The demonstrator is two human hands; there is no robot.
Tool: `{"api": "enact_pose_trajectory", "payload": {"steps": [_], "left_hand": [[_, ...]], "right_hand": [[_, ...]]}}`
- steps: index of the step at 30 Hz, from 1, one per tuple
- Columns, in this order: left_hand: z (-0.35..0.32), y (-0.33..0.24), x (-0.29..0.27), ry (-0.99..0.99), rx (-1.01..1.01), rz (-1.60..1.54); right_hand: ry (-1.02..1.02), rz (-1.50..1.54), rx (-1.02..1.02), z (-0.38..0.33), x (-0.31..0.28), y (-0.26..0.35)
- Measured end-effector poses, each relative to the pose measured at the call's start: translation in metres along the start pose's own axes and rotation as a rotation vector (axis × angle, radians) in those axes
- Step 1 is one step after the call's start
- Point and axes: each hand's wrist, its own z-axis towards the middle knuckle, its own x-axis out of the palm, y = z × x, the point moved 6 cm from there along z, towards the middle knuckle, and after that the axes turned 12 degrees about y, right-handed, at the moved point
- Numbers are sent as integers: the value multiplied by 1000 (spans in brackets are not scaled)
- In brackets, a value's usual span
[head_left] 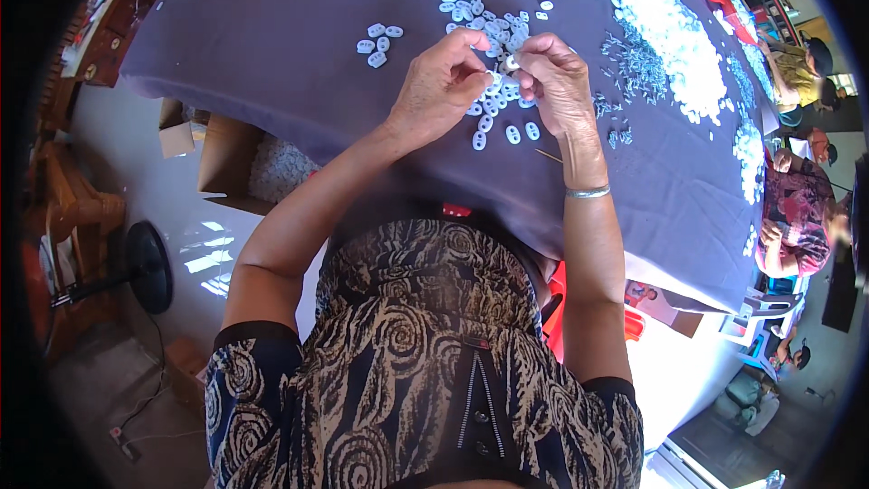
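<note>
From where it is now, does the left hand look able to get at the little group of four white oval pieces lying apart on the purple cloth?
Probably yes. The left hand is up by the right hand, and the four white oval pieces lie just beyond it on bare purple cloth, with nothing between.

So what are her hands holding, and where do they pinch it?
The right hand pinches one small white plastic piece by its edge. The left hand fingers meet it there.
</note>
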Motion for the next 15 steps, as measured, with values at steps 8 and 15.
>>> {"api": "enact_pose_trajectory", "payload": {"steps": [8,15], "left_hand": [[0,0,0,4,-19,20],[0,0,1,14,-49,28]], "right_hand": [[-56,-107,29,-4,11,-1],[-97,-122,-4,-4,14,0]]}}
